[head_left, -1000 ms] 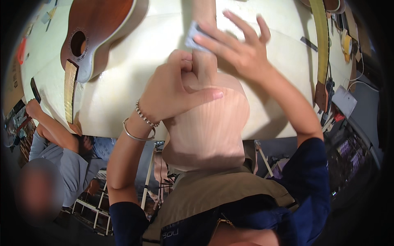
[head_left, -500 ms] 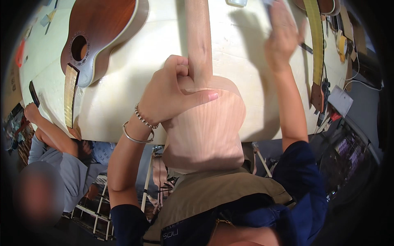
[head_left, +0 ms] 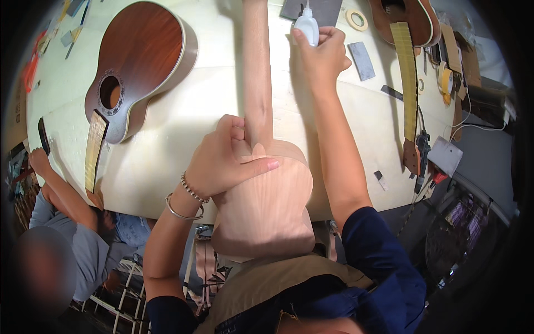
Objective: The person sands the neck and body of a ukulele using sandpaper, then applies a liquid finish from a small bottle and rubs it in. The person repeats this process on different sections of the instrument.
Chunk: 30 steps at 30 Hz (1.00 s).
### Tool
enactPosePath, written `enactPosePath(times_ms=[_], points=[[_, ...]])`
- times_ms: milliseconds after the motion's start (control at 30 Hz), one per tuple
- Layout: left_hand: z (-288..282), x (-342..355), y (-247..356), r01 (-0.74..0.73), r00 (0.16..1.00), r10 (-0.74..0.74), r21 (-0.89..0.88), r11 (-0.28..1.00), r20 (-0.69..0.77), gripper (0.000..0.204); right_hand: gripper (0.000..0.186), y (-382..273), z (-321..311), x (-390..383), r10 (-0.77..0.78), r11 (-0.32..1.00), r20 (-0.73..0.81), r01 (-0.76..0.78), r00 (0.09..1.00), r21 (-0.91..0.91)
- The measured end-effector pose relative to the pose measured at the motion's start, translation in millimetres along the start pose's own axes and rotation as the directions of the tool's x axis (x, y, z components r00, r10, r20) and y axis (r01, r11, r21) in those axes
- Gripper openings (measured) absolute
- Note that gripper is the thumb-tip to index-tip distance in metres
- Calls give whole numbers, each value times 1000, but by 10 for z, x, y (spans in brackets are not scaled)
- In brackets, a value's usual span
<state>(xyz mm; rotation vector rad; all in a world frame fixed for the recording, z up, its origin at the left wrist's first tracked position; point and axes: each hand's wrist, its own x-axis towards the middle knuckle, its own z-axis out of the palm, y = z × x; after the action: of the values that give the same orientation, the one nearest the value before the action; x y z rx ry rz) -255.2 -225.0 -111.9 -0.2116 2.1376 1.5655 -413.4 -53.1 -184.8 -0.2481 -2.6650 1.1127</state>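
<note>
A small unfinished wooden ukulele (head_left: 264, 206) rests against my apron, its pale back facing up and its neck (head_left: 257, 72) pointing away over the table. My left hand (head_left: 225, 158) is closed around the joint of neck and body, thumb lying across the bare back and fingers behind the heel. Out past the neck on the right, my right hand (head_left: 324, 58) grips a small white squeeze bottle (head_left: 306, 29) with a thin nozzle. Just right of that hand lies a grey rectangular block (head_left: 362, 60).
A finished brown ukulele (head_left: 142, 61) lies at left, another (head_left: 409, 83) at right. Masking tape (head_left: 356, 19) and a dark flat sheet (head_left: 328, 12) are at the back. A co-worker's hand (head_left: 40, 161) is at the table's left edge, beside a dark narrow object (head_left: 43, 135).
My right hand has moved left from the grey block's side and taken hold of the squeeze bottle. My left hand keeps its grip. The whole view has shifted, showing more of the table's far side.
</note>
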Motion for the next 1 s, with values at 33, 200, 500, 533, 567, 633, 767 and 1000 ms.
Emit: enactPosePath(times_ms=[33, 200, 500, 533, 567, 633, 767, 1000], points=[[-11, -5, 4, 6, 1000, -6, 39, 999, 7, 71, 58, 62, -12, 9, 43, 988, 19, -45, 999, 145], [-85, -57, 88, 18, 1000, -19, 129, 992, 9, 73, 34, 235, -343, -70, 6, 758, 237, -159, 971, 633], [-108, -140, -12, -110, 989, 121, 127, 986, -86, 71, 22, 146, -931, -741, 67, 586, 685, -585, 725, 562], [-103, -139, -19, -111, 989, 122, 120, 986, -85, 71, 22, 117, -936, -759, 54, 587, 714, -600, 699, 543], [-99, -137, -27, -113, 989, 123, 114, 987, -84, 71, 22, 90, -937, -772, 41, 590, 741, -615, 670, 523], [-92, -139, -29, -118, 988, 127, 110, 987, -82, 71, 23, 67, -904, -796, 36, 595, 762, -626, 647, 503], [-114, -163, 41, -80, 996, 84, 84, 993, -43, 72, 22, -30, -912, -840, 56, 685, 718, -550, 694, 478], [-108, -166, 41, -101, 995, 101, 67, 993, 0, 73, 22, -102, -973, -875, 23, 791, 605, -384, 796, 476]])
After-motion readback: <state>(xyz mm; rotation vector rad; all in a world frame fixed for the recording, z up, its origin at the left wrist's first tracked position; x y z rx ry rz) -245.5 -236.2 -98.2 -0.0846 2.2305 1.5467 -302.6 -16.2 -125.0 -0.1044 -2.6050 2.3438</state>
